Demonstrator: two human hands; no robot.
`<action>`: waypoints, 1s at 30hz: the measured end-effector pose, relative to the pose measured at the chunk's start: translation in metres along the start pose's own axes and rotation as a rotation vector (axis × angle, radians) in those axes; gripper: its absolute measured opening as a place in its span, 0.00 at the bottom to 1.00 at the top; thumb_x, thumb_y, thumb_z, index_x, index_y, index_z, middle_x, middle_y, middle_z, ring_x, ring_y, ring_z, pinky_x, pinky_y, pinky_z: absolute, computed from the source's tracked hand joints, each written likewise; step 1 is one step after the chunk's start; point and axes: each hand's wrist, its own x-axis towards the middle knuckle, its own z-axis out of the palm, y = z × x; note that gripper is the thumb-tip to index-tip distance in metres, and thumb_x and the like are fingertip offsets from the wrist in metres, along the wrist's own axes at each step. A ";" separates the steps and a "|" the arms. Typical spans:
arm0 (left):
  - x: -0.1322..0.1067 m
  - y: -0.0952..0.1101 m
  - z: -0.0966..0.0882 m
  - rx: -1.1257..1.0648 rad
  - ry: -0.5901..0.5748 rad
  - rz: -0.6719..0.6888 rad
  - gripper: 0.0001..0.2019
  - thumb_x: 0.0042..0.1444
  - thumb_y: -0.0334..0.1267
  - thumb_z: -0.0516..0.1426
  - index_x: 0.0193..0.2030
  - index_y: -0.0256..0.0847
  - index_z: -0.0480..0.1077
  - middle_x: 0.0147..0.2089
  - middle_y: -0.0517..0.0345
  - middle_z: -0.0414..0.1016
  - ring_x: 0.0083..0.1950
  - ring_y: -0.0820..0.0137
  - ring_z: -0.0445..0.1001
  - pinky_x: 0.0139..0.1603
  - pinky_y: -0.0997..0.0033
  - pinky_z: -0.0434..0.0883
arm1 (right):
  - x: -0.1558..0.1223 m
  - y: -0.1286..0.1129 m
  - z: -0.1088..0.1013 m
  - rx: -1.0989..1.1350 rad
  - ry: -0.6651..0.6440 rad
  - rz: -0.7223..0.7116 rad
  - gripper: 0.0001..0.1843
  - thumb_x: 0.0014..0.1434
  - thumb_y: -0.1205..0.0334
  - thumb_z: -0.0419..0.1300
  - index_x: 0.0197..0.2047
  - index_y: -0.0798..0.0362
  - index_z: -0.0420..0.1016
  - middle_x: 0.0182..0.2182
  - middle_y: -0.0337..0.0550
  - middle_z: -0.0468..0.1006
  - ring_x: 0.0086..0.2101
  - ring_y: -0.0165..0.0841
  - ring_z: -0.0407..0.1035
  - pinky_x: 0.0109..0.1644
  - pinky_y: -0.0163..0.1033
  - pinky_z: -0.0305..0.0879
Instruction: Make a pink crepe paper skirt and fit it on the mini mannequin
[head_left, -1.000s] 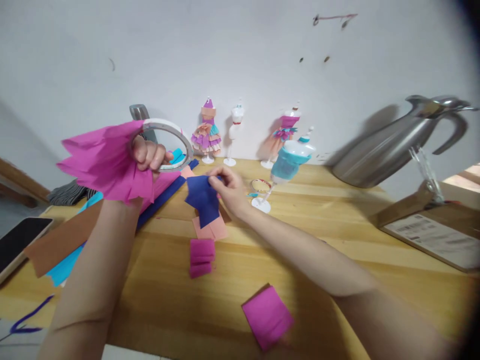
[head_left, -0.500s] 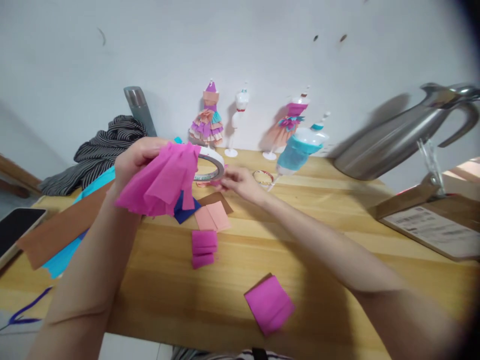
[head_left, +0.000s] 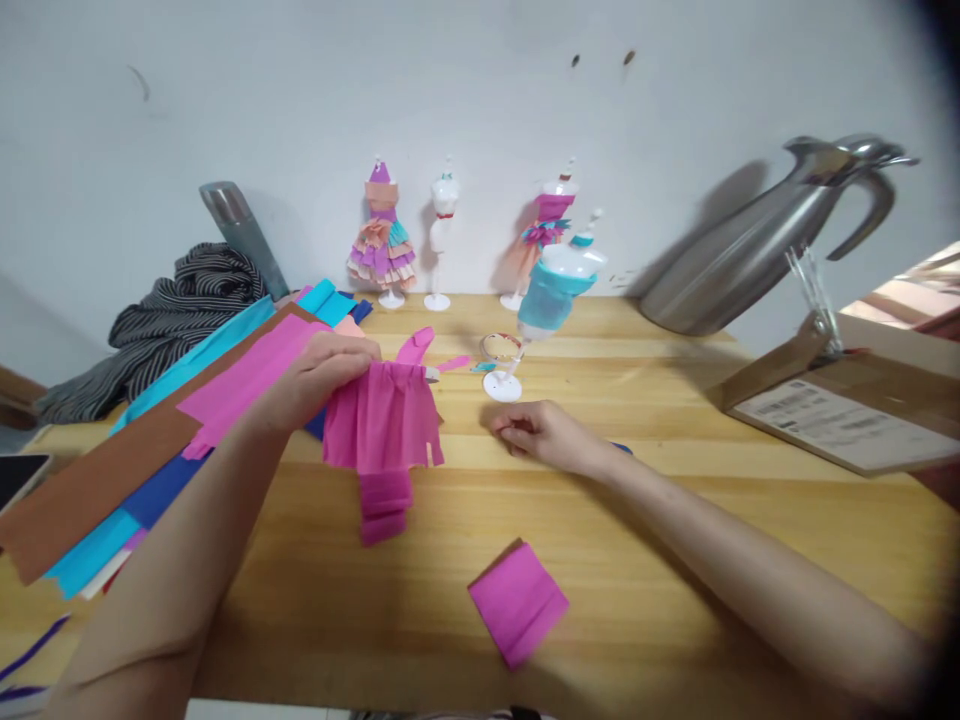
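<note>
One wooden table fills the lower view, with a steel jug at its right rear. Nearer is a cardboard box bearing a white label, whose barcode-like block and dark lines of print are too blurred to read. Long paper strips in brown, pink and blues lie piled at the left, beside a striped cloth.

The left hand grasps a pink pleated paper by its upper left edge, left of the table's centre. It hangs like a small skirt, gathered along the top into vertical folds, the lower edge uneven and notched at the right; a bit of grey-white rim shows at its top right corner. The right hand is apart from it, fingers loosely curled, just in front of a turquoise-wrapped dress stand; whether it pinches anything cannot be told. A folded pink square lies nearer the front, a smaller folded magenta stack shows below the pleats, and pink scraps lie behind them
</note>
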 end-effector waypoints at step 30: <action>0.004 -0.013 0.044 -0.025 -0.035 0.042 0.16 0.60 0.39 0.46 0.21 0.42 0.52 0.23 0.62 0.53 0.26 0.73 0.56 0.28 0.69 0.55 | -0.043 -0.017 0.023 0.698 -0.001 0.118 0.20 0.46 0.55 0.73 0.40 0.56 0.77 0.28 0.39 0.77 0.26 0.27 0.68 0.30 0.32 0.63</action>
